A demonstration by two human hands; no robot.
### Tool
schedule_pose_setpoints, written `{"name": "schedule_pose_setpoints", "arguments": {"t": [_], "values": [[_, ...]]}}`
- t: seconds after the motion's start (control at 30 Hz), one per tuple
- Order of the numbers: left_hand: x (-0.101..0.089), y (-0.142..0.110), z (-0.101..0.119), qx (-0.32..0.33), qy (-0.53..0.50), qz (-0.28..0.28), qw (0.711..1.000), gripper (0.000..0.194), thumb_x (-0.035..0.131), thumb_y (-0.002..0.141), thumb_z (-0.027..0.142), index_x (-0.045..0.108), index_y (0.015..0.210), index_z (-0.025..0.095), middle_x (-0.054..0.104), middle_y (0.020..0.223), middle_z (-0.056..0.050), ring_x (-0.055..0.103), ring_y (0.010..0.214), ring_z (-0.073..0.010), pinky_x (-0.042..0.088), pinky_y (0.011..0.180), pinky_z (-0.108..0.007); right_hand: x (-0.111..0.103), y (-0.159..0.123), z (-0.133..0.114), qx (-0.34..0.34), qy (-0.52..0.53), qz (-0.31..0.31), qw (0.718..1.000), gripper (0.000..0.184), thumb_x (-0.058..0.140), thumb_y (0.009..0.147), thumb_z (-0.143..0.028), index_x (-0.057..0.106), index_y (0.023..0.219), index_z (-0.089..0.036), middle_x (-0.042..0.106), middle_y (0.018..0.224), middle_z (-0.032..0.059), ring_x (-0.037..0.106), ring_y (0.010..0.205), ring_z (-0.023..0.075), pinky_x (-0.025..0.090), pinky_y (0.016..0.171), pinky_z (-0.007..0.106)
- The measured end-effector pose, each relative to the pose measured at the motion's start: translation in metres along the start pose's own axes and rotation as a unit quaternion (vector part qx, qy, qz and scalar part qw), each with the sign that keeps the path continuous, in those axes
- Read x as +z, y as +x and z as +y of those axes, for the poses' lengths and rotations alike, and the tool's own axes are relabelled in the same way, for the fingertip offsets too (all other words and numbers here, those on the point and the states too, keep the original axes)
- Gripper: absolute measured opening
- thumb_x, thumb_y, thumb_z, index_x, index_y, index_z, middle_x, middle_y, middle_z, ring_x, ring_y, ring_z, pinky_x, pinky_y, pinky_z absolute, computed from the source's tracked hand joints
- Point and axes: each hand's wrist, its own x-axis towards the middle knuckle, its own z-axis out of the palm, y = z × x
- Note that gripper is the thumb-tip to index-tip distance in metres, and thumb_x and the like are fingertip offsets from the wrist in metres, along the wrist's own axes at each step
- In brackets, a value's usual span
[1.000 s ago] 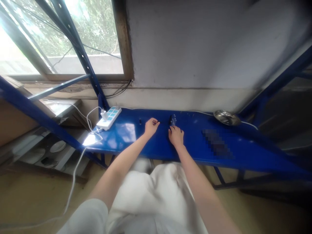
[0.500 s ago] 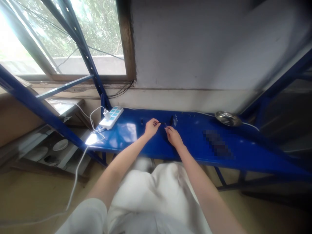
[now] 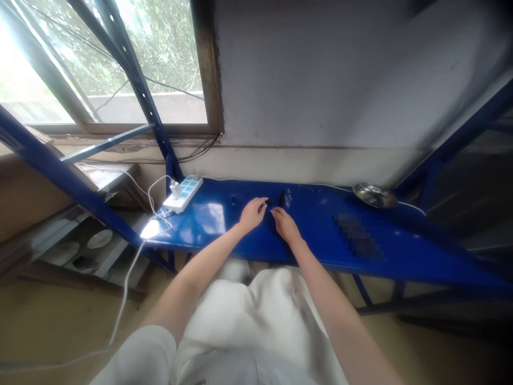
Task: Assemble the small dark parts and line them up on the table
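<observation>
Over a glossy blue worktop (image 3: 320, 235), the left hand (image 3: 253, 213) and right hand (image 3: 285, 223) bring their fingertips to a small dark object (image 3: 270, 203); their grip is too small to tell. Just beyond lies clear crumpled plastic (image 3: 288, 199); a white power strip with blue sockets (image 3: 183, 195) sits left, a shiny round metal dish (image 3: 374, 195) right.

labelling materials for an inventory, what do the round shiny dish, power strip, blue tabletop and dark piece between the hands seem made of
Dish: likely polished stainless steel, from its bright mirror-like highlights.
Power strip: probably moulded plastic, smooth white with pale-blue panels.
Blue tabletop: perhaps painted metal, glossy, since it reflects bright light.
Dark piece: too small and blurred to tell.
</observation>
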Motion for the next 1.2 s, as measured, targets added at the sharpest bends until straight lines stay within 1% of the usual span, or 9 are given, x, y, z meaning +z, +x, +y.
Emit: {"name": "schedule_pose_setpoints", "arguments": {"t": [0.23,0.4,0.53,0.63,0.73,0.83,0.9,1.07,1.2], "values": [[0.009,0.009,0.001,-0.059,-0.002,-0.03,0.998,0.017,0.052,0.079,0.021,0.062,0.092,0.017,0.064,0.091,-0.004,0.056,0.07,-0.0121,0.048,0.071,-0.026,0.001,0.0,0.0,0.012,0.018,-0.007,1.0,0.036,0.029,0.091,-0.022,0.059,0.11,-0.015,0.054,0.118,0.0149,0.058,0.098,0.0224,0.052,0.079,0.036],[0.007,0.016,0.007,-0.097,-0.004,-0.077,0.992,0.01,0.057,0.075,0.021,0.062,0.084,0.018,0.064,0.081,-0.003,0.057,0.069,-0.0133,0.047,0.066,-0.026,-0.003,-0.002,-0.001,0.021,0.044,0.001,0.999,0.034,0.035,0.088,-0.024,0.06,0.109,-0.015,0.049,0.123,0.0156,0.055,0.106,0.0236,0.052,0.083,0.037],[0.002,0.018,0.007,-0.096,0.024,-0.098,0.99,0.01,0.057,0.076,0.023,0.064,0.083,0.018,0.064,0.08,-0.004,0.058,0.072,-0.0157,0.047,0.068,-0.028,-0.005,-0.003,-0.002,0.018,0.065,0.001,0.998,0.033,0.038,0.086,-0.023,0.061,0.109,-0.016,0.048,0.126,0.0148,0.054,0.109,0.0235,0.051,0.086,0.039],[-0.009,0.031,0.004,-0.05,0.088,-0.118,0.988,0.011,0.057,0.077,0.023,0.065,0.081,0.019,0.065,0.083,-0.006,0.057,0.079,-0.0185,0.045,0.076,-0.031,-0.005,-0.003,-0.003,0.018,0.078,0.005,0.997,0.033,0.039,0.085,-0.022,0.06,0.109,-0.016,0.046,0.128,0.0144,0.055,0.108,0.0225,0.051,0.086,0.039],[-0.028,0.054,-0.003,-0.002,0.155,-0.122,0.98,0.013,0.054,0.078,0.02,0.066,0.082,0.019,0.065,0.09,-0.007,0.056,0.085,-0.0207,0.041,0.083,-0.034,-0.005,-0.003,-0.004,0.024,0.08,0.02,0.996,0.032,0.039,0.085,-0.022,0.06,0.108,-0.014,0.046,0.129,0.0148,0.055,0.108,0.0222,0.051,0.085,0.039],[-0.052,0.079,-0.013,-0.007,0.213,-0.162,0.964,0.01,0.058,0.074,0.016,0.066,0.078,0.018,0.064,0.089,-0.008,0.055,0.089,-0.0224,0.038,0.085,-0.035,-0.007,-0.003,-0.005,0.03,0.077,0.024,0.996,0.032,0.038,0.085,-0.021,0.06,0.107,-0.013,0.049,0.125,0.0155,0.056,0.105,0.0219,0.052,0.083,0.037],[-0.066,0.089,-0.019,-0.037,0.268,-0.19,0.944,0.006,0.061,0.069,0.012,0.065,0.072,0.016,0.062,0.092,-0.01,0.051,0.095,-0.0251,0.035,0.088,-0.038,-0.008,-0.002,-0.006,0.036,0.072,0.022,0.997,0.032,0.038,0.085,-0.021,0.061,0.106,-0.013,0.051,0.122,0.0157,0.057,0.102,0.022,0.053,0.081,0.037],[-0.081,0.09,-0.032,-0.063,0.361,-0.267,0.892,0.006,0.064,0.066,0.014,0.063,0.071,0.016,0.059,0.1,-0.01,0.045,0.102,-0.0259,0.03,0.09,-0.041,-0.01,0.0,-0.006,0.04,0.057,0.015,0.997,0.032,0.037,0.085,-0.019,0.062,0.105,-0.013,0.054,0.114,0.0156,0.058,0.098,0.023,0.053,0.08,0.039],[-0.079,0.083,-0.038,-0.063,0.383,-0.28,0.878,0.009,0.062,0.067,0.015,0.065,0.076,0.017,0.059,0.102,-0.011,0.043,0.104,-0.0263,0.029,0.091,-0.042,-0.01,0.0,-0.005,0.045,0.055,0.011,0.997,0.032,0.037,0.085,-0.019,0.062,0.104,-0.014,0.054,0.114,0.0155,0.058,0.099,0.0232,0.053,0.082,0.04]]}}
